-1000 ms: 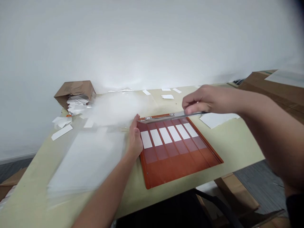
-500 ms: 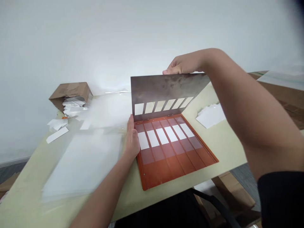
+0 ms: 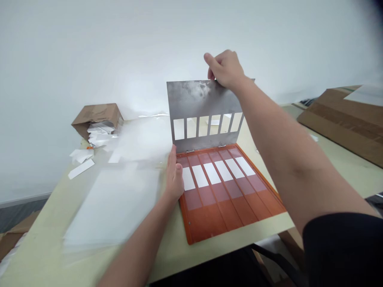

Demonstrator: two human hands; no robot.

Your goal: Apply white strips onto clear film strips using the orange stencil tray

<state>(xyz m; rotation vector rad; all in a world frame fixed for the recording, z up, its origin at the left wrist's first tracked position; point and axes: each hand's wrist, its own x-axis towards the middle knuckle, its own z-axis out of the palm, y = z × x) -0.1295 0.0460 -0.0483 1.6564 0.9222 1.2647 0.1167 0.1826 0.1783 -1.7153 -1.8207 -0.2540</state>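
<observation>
An orange board (image 3: pixel 209 219) lies on the table, its long slots side by side. Clear strips rest in the slots, each with a white card (image 3: pixel 200 175) across it. Hinged to the far edge, a grey metal plate (image 3: pixel 206 95) with a row of rectangular windows stands raised. My left hand (image 3: pixel 175 179) grips the board's left edge, thumb on the near side and fingers along the rim. At the plate's top edge is my right hand (image 3: pixel 226 69), fingers curled against it and thumb lifted off; part of the contact is hidden.
Clear plastic sheets (image 3: pixel 110 207) are stacked left of the board. Behind them an open cardboard box (image 3: pixel 98 113) spills white cards, with loose cards (image 3: pixel 80 168) beside it. A large brown carton (image 3: pixel 344 123) sits at the right. The table's (image 3: pixel 167 255) front edge is close to the board.
The metal plate has swung further up and back. My right hand has risen with it, its thumb coming off the plate. My left hand keeps its hold, and the view has shifted slightly.
</observation>
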